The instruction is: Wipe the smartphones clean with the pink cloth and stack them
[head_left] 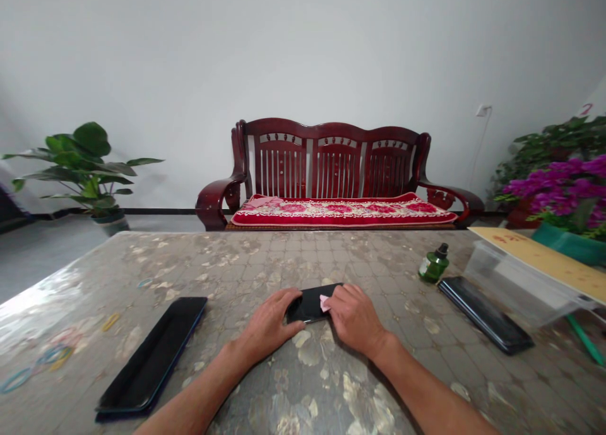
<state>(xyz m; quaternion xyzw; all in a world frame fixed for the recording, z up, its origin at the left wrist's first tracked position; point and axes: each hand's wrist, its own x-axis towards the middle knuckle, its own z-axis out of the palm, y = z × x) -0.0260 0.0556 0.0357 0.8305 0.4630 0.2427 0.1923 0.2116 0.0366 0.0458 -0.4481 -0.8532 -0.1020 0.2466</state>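
A black smartphone (310, 304) lies face up on the table in front of me. My left hand (271, 318) grips its left end, the thumb along the near edge and the fingers at the far side. Pinched in my right hand (356, 314) is a small pink cloth (324, 302), which rests on the right part of the screen. Most of the cloth is hidden by the fingers. To the left lies a larger black tablet-like device (154, 353).
A green bottle (433, 264), a black wallet-like case (485, 314) and a clear plastic box (511, 286) stand at the right. Several coloured rubber bands (54, 356) are on the left. Beyond the patterned table (265, 252) is a wooden bench (331, 163).
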